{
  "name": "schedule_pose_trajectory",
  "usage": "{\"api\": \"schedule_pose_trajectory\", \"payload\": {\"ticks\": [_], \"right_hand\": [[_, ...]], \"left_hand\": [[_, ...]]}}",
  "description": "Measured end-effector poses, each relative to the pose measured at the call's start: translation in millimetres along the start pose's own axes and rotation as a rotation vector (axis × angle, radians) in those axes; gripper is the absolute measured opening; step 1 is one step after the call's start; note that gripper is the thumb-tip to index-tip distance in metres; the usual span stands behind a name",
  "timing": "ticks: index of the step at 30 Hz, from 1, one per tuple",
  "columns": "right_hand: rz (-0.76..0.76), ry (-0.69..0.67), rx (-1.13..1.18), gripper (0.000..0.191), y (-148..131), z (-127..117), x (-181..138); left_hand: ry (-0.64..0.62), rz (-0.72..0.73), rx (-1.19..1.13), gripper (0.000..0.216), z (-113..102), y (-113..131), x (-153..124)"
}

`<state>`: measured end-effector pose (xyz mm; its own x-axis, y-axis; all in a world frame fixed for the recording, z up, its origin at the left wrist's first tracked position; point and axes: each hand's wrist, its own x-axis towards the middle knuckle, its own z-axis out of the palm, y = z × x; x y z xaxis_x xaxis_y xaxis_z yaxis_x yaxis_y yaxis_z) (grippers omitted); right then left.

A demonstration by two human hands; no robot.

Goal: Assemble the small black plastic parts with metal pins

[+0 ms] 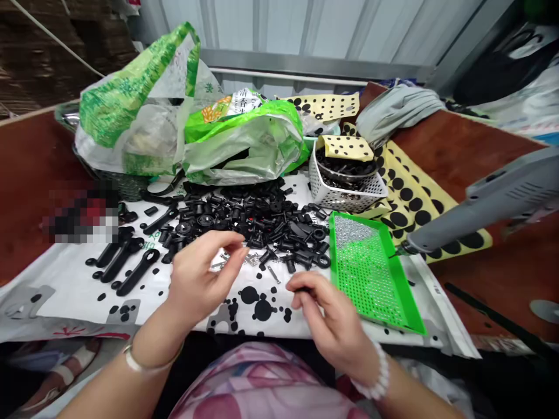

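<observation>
My left hand [201, 276] hovers over the front edge of a heap of black plastic parts [262, 215], thumb and forefinger brought together; whatever may be between the tips is hidden. Small metal clips [251, 259] lie just beyond those fingertips. My right hand [329, 311] pinches a small black part [303, 290], mostly covered by the fingers, left of a green tray [408, 302]. One loose metal clip [273, 274] rests between the two hands. Round black stickers [263, 310] dot the white sheet [174, 314] below.
Several black handles [137, 272] lie at the left. A grey power screwdriver [480, 201] reaches in from the right, its bit over the tray of tiny screws. Behind stand a white basket [345, 198], plastic bags [244, 145] and yellow sticker sheets [410, 192].
</observation>
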<state>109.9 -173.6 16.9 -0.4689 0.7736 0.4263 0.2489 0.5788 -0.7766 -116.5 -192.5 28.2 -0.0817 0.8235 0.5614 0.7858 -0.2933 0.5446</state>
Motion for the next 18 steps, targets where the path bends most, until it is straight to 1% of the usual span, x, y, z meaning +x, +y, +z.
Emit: {"api": "schedule_pose_trajectory", "payload": {"ticks": [1,2,4,6,8,11,14,18], "right_hand": [[0.01,-0.034,-0.07,0.021,14,8,-2],[0.008,-0.047,-0.142,0.021,28,15,-6],[-0.01,-0.049,-0.291,0.02,50,25,-17],[-0.025,-0.023,-0.411,0.02,61,30,-24],[-0.043,0.003,-0.475,0.02,65,32,-27],[-0.042,0.033,-0.467,0.022,65,34,-26],[0.029,0.045,-0.394,0.024,65,34,-26],[0.1,0.084,-0.205,0.024,65,30,-26]], "left_hand": [[-0.033,0.038,0.055,0.014,12,-9,7],[-0.096,0.084,0.119,0.015,24,-18,13],[-0.167,0.125,0.227,0.017,48,-34,22],[-0.203,0.155,0.298,0.018,66,-43,31],[-0.237,0.177,0.351,0.019,80,-44,41],[-0.328,0.182,0.446,0.021,96,-38,61],[-0.416,0.164,0.524,0.019,109,-34,80],[-0.444,0.161,0.533,0.015,116,-37,95]]}}
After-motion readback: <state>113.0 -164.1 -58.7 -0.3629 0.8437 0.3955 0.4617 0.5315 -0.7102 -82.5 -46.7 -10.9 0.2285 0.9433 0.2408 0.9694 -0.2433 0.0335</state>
